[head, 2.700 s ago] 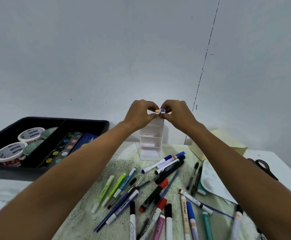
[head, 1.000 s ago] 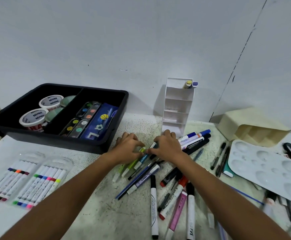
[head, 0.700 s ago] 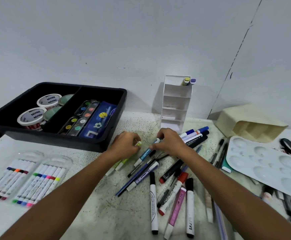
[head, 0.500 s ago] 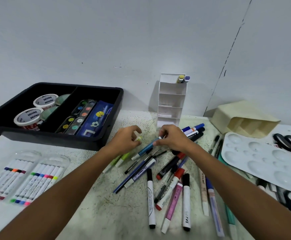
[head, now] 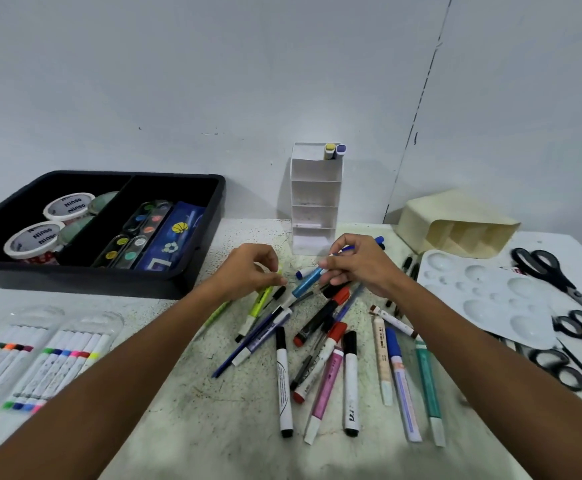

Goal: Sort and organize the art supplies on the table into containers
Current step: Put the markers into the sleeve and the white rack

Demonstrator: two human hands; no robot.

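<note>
A heap of markers and pens (head: 320, 344) lies on the speckled table (head: 213, 427). My left hand (head: 248, 270) pinches the upper end of a yellow-green highlighter (head: 261, 301) at the heap's far left. My right hand (head: 360, 265) pinches a blue pen (head: 306, 283) by its far end, lifted at a slant over the heap. Behind both hands stands a tall white tiered organizer (head: 315, 199) against the wall. Its top slot holds a yellow-capped marker (head: 329, 151) and a purple-capped marker (head: 341, 151).
A black tray (head: 199, 271) at the left holds tape rolls, paint strips and a blue case. Two clear packs of fine markers (head: 36, 355) lie front left. A cream organizer (head: 455, 223), a white palette (head: 483, 296) and several scissors (head: 559, 271) sit right.
Both hands came down from the organizer's top, leaving two markers in it, and reached into the heap. Now the left pinches the highlighter and the right has lifted the blue pen.
</note>
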